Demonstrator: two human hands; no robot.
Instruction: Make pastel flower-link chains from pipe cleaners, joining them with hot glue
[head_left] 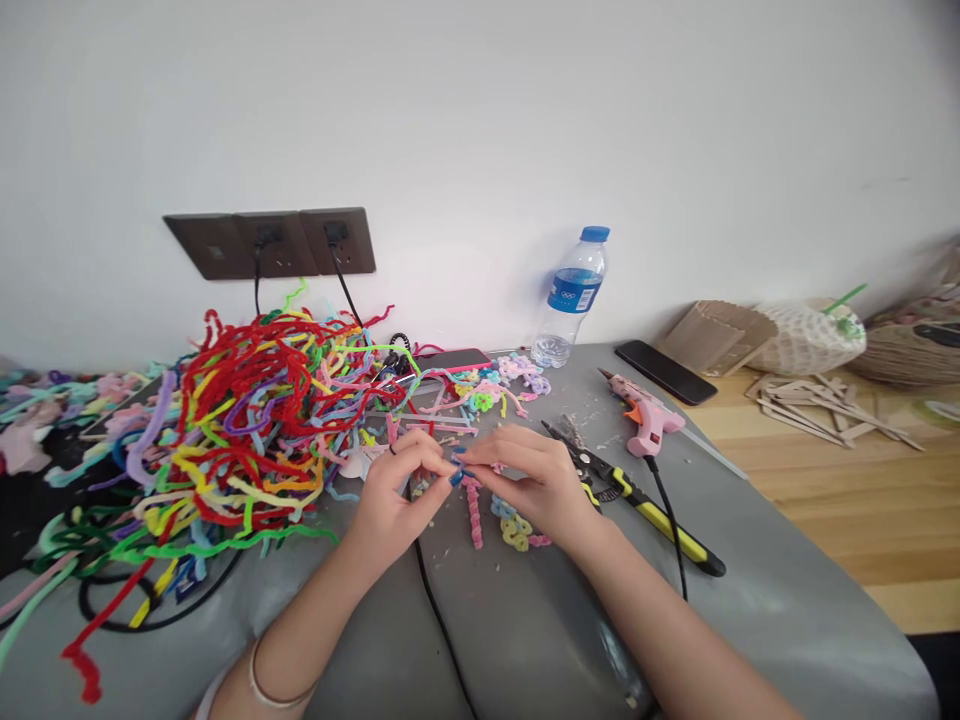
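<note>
Watching remotely through the head view; both bare hands meet over the grey counter [517, 640], a little below the middle of my picture

Left hand [420, 480]: thumb and forefinger pressed together, pinching a small piece [457, 461] that I can barely make out, a lilac sliver at most. Right hand [525, 475]: thumb and forefinger closed on the same spot from the other side, fingertips touching or nearly so

Pink twisted strip [475, 515] just below the pinch, on the wearer's side. I cannot tell whether its upper end is joined to the small piece or only passes behind it

Progress, my reading: partway. The strip already has its tight twist, and a looped chain [515, 530] in yellow and blue, partly under the right hand, looks shaped. The small piece seems unfinished, since both hands are busy on it. Plenty of raw stock left in the heap of fuzzy wires [262, 400] to the left. Glue gun [649, 415] and pliers [637, 500] lie unheld on the right; I see no hand on either

Direction: strip's long axis runs from the fingertips back toward the wearer, nearly straight, lower free end leaning slightly right. Small piece too hidden for me to give it an axis
</note>
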